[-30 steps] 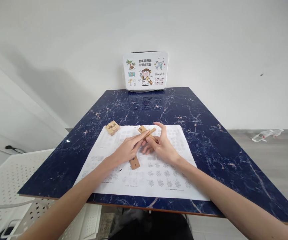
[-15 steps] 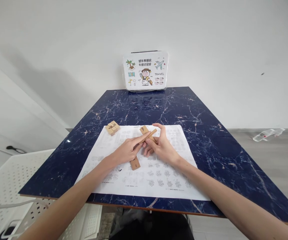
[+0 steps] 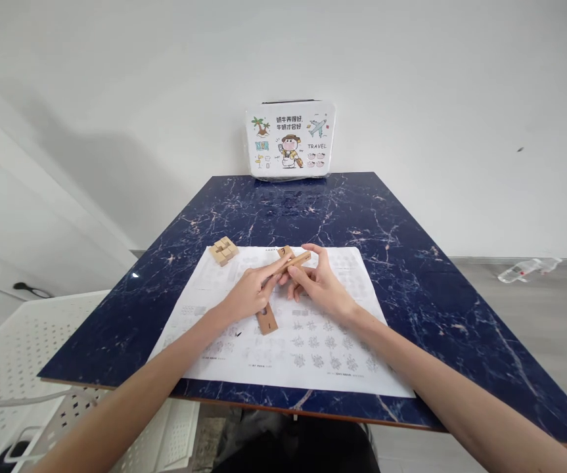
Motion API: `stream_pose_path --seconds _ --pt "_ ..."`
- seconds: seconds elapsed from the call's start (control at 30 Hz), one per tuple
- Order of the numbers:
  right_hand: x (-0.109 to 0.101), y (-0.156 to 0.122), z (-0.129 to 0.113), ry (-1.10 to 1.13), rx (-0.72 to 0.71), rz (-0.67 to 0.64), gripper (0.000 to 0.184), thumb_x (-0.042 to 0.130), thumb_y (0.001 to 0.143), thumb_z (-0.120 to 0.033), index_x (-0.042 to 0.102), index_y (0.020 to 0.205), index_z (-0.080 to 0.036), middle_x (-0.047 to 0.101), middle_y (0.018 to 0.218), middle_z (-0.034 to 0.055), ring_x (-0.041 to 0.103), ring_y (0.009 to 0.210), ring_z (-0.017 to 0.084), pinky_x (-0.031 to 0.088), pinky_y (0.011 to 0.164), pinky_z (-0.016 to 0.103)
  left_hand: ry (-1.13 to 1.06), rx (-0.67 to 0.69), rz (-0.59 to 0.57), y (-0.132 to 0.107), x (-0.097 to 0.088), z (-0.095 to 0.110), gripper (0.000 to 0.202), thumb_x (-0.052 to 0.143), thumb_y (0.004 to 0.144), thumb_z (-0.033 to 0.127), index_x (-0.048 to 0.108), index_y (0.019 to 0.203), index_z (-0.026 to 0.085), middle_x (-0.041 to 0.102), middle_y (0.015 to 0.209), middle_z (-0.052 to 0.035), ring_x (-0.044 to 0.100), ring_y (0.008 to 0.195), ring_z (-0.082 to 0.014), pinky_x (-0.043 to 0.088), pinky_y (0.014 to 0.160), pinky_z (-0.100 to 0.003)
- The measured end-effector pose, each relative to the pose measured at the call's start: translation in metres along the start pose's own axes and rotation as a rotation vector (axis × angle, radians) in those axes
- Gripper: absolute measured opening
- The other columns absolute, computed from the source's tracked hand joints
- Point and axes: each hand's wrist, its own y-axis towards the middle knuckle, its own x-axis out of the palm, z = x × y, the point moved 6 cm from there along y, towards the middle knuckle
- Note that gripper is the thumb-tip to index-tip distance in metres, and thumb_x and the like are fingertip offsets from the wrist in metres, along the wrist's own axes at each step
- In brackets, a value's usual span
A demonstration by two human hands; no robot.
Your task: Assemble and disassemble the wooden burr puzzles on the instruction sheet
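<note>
Both of my hands meet over a white printed sheet (image 3: 313,355) on the dark blue marble table (image 3: 411,263). My left hand (image 3: 248,295) and my right hand (image 3: 320,286) pinch the same small cluster of wooden puzzle pieces (image 3: 290,259), a slim bar crossed with a block marked with a number. A loose wooden piece (image 3: 266,320) lies on the sheet just under my left hand. An assembled wooden block cluster (image 3: 223,250) rests at the sheet's far left corner, apart from both hands.
A white cartoon-printed box (image 3: 290,139) stands against the wall at the table's far edge. A white perforated rack (image 3: 12,348) sits low on the left. A plastic bottle (image 3: 527,268) lies on the grey floor at the right.
The held wooden pieces have shifted slightly away from me, with both hands. The view has drifted a little.
</note>
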Motion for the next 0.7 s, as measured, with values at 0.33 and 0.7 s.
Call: stream_pose_path --seconds 0.33,0.7 --pt "-0.001 -0.003 0.005 -0.018 0.098 -0.050 0.063 0.068 0.095 -0.056 0.024 0.134 -0.031 0.060 0.071 -0.0102 0.044 0.042 0.009 0.037 0.046 0.024 0.067 -0.012 0.030 -0.001 -0.005 -0.009 0.060 0.041 0.111 0.040 0.027 0.167 0.026 0.079 0.113 -0.0092 0.044 0.047 -0.0088 0.036 0.050 -0.023" --pt "0.001 -0.004 0.004 -0.018 0.146 -0.100 0.068 0.070 0.093 -0.054 0.023 0.137 -0.030 0.053 0.067 -0.0100 0.039 0.050 0.011 0.030 0.048 0.023 0.139 -0.007 -0.041 -0.003 -0.008 -0.014 0.061 0.042 0.110 0.045 0.029 0.165 0.023 0.072 0.077 -0.0006 0.050 0.050 -0.0131 0.036 0.053 -0.025"
